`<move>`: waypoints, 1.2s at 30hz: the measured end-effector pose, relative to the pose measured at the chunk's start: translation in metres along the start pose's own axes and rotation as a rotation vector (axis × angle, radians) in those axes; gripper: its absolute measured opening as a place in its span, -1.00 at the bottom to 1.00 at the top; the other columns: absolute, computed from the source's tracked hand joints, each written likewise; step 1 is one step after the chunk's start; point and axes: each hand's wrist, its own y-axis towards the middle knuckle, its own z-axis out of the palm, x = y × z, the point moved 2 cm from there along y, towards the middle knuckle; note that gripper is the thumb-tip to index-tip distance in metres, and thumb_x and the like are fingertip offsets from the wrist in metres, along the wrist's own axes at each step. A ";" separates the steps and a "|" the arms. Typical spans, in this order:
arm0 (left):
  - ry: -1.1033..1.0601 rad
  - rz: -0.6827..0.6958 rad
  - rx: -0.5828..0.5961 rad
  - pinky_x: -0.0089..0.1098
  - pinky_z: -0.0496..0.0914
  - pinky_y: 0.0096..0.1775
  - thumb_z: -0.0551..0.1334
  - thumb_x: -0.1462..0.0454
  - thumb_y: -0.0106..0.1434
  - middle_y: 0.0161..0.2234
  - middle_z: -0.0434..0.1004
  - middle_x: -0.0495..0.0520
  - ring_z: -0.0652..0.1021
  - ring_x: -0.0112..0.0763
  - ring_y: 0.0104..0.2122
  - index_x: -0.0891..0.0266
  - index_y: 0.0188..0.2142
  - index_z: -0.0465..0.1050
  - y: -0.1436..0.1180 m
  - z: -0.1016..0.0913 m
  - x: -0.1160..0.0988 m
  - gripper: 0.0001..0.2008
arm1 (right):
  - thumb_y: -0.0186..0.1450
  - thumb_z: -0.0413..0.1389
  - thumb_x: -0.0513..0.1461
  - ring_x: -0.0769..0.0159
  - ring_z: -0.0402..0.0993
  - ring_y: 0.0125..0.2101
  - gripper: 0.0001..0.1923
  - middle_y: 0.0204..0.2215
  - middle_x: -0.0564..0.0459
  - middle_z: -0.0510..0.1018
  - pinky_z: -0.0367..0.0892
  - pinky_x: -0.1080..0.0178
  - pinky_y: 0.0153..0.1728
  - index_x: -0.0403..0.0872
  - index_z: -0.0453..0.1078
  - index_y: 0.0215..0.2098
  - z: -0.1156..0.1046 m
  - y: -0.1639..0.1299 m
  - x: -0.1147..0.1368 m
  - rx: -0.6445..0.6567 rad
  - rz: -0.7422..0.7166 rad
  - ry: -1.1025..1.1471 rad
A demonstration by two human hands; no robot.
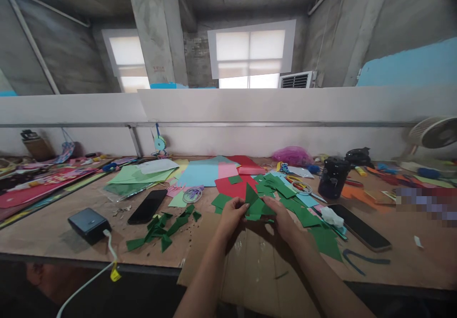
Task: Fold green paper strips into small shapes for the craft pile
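A folded piece of green paper (pixel 254 203) is held up between my two hands, above a brown cardboard sheet (pixel 246 265). My left hand (pixel 233 215) pinches its left side with thumb and fingers. On the other side my right hand (pixel 280 215) grips the right edge, its fingertips partly hidden behind the paper. Just beyond and to the right lie many flat green paper pieces (pixel 282 184), loosely heaped. Several small folded green paper shapes (pixel 164 227) sit in a pile to the left of my left hand.
A black phone (pixel 148 206) and a dark box with a white cable (pixel 89 225) lie at left. To the right are a black cup (pixel 333 177), another phone (pixel 360 227) and a crumpled tissue (pixel 332 216). Coloured sheets (pixel 200 173) and a pink plastic bag (pixel 292 155) lie further back.
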 end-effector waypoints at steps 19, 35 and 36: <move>0.101 -0.044 0.056 -0.49 0.16 -0.60 0.19 -0.14 0.12 -0.63 0.40 -0.03 0.34 -0.53 -0.69 0.25 -0.50 0.37 -0.004 -0.001 -0.004 -0.53 | 0.00 0.34 -0.01 0.40 0.24 -0.56 -0.65 -0.61 0.20 0.36 0.14 0.33 -0.49 -0.06 0.34 -0.55 -0.014 0.015 -0.016 0.025 -0.078 -0.184; 0.202 -0.030 0.152 -0.50 0.16 -0.56 0.23 0.01 0.09 -0.65 0.33 -0.07 0.32 -0.53 -0.65 0.22 -0.56 0.30 -0.008 0.001 -0.008 -0.65 | 0.01 0.33 -0.01 0.39 0.18 -0.53 -0.61 -0.61 0.21 0.28 0.11 0.31 -0.45 -0.06 0.29 -0.59 -0.015 0.017 -0.015 -0.024 -0.199 -0.180; 0.193 -0.031 0.157 -0.49 0.16 -0.55 0.22 0.01 0.09 -0.64 0.33 -0.07 0.32 -0.53 -0.65 0.23 -0.55 0.31 -0.008 0.001 -0.008 -0.66 | 0.01 0.33 0.00 0.39 0.17 -0.54 -0.60 -0.62 0.22 0.27 0.10 0.31 -0.46 -0.06 0.28 -0.60 -0.015 0.017 -0.014 -0.027 -0.204 -0.186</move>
